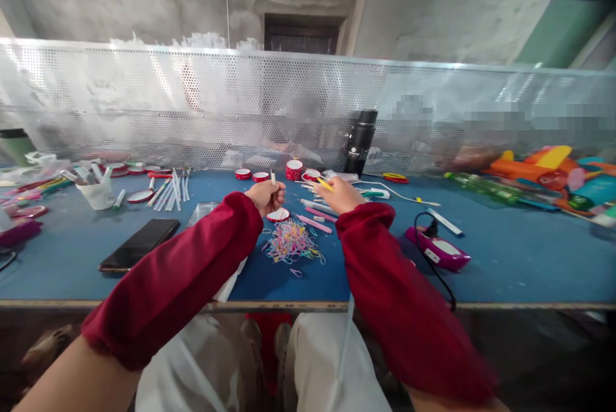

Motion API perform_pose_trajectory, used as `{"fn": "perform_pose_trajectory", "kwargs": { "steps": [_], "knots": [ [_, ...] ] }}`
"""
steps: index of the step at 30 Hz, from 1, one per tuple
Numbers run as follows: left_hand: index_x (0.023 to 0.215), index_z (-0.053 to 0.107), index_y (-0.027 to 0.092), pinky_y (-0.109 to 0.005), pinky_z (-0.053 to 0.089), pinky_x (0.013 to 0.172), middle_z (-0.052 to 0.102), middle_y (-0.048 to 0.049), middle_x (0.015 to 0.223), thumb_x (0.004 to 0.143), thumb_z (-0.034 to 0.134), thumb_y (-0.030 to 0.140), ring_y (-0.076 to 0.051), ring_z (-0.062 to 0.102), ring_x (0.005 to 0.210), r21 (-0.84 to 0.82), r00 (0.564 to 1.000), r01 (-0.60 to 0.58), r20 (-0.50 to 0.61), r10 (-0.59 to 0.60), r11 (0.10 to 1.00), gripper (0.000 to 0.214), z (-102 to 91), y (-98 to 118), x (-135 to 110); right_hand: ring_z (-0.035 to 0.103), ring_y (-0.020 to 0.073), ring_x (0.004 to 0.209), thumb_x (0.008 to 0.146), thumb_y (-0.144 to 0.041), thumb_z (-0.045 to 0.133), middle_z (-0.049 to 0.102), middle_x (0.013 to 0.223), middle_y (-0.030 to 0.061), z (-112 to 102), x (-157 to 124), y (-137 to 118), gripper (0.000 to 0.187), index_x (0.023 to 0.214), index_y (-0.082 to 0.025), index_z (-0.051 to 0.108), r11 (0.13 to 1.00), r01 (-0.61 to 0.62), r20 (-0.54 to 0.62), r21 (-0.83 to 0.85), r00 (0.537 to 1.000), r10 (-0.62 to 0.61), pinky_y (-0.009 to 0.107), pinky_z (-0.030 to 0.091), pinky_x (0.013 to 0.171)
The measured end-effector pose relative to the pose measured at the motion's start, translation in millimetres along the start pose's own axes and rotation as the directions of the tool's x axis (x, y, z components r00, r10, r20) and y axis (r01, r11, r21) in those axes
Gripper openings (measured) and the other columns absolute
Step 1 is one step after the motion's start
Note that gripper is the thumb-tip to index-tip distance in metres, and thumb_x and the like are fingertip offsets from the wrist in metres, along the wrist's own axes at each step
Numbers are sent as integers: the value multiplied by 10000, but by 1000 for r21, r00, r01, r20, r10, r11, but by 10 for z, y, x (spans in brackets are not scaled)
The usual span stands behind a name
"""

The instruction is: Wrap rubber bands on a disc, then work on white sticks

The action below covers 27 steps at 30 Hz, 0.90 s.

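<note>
My left hand [266, 197] is closed above the blue table, with a short pale stick [273, 177] poking up from its fingers. To its right, my right hand [342, 195] pinches a thin yellow stick-like tool [325, 185]; its exact kind is too small to tell. Between and below the hands lies a heap of small pastel elastic bands [292, 242]. Behind that heap, a round red-rimmed white lid [278, 214] is partly covered by my left hand. Pink pens [315, 224] rest beside the bands, near my right hand.
A black phone [139, 246] lies left of my left forearm. White tubes [168, 194] and a white cup of tools [97, 190] stand further left. Red round tins [294, 170] and a black flask [360, 142] are at the back. A purple corded device [440, 250] lies right.
</note>
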<state>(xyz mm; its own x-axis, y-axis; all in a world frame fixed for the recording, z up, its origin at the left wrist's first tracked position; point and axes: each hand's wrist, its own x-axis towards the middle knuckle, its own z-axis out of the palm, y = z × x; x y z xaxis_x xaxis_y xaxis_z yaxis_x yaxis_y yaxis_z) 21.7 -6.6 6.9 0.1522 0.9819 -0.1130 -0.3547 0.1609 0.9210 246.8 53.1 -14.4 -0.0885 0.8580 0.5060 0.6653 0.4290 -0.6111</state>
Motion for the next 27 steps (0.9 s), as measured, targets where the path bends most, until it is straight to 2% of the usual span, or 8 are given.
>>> {"fn": "perform_pose_trajectory", "kwargs": {
  "steps": [2,5,8,13,17,21,23,27],
  "knots": [
    [782,566,133,-158,413,487,566,-25,650,926,452,163,-73,555,533,63,1000,21,5,-21,998,186,-8,-21,14,554,190,611,864,-417,530,591,623,24,-17,-24,-132,267,983,-198,626,996,-72,-119,54,990,78,298,401,586],
    [799,650,122,-181,442,532,642,-73,769,904,519,199,-94,596,606,154,1000,-2,26,-2,988,185,-39,-36,57,467,136,490,897,-416,460,574,643,-22,2,-92,-323,386,1243,-261,537,923,89,-135,374,990,-40,268,377,497],
    [810,704,125,-168,320,429,598,-47,692,895,550,232,-57,472,486,206,996,-83,44,76,975,206,-75,-30,85,411,100,445,884,-495,477,566,681,-18,37,-177,-471,375,1163,-268,582,803,97,-89,587,995,-55,247,337,429],
    [889,716,150,-163,260,405,577,-24,658,878,604,322,-42,410,452,230,982,-131,164,94,964,205,-104,-55,62,628,165,693,870,-552,424,680,814,47,52,-291,-629,439,1139,-224,538,580,-21,76,815,995,-71,300,502,621],
    [857,695,142,-167,374,465,636,-46,699,817,689,278,-64,524,510,301,972,-112,233,41,947,141,-85,-110,47,620,151,632,814,-546,564,683,746,6,143,-358,-682,398,1068,-247,493,609,4,67,793,993,-93,292,492,627],
    [793,680,133,-177,424,496,671,-54,698,797,705,207,-80,583,543,397,983,-100,183,28,913,78,-60,-118,37,435,107,441,892,-614,385,536,553,-30,254,-402,-696,460,1015,-223,593,623,36,45,782,992,-115,246,340,457],
    [781,689,126,-173,399,470,671,-51,676,776,728,226,-79,577,530,430,980,-103,196,19,897,108,-56,-109,31,367,95,439,894,-549,418,473,540,-35,279,-411,-695,419,974,-206,645,660,90,-16,746,993,-117,242,277,433],
    [768,694,117,-170,356,440,664,-40,652,753,753,291,-71,563,508,468,980,-110,201,16,877,184,-62,-98,33,426,94,494,850,-361,506,523,601,-35,287,-416,-688,197,912,-216,624,709,204,-153,675,979,-136,234,346,476]
  ]
}}
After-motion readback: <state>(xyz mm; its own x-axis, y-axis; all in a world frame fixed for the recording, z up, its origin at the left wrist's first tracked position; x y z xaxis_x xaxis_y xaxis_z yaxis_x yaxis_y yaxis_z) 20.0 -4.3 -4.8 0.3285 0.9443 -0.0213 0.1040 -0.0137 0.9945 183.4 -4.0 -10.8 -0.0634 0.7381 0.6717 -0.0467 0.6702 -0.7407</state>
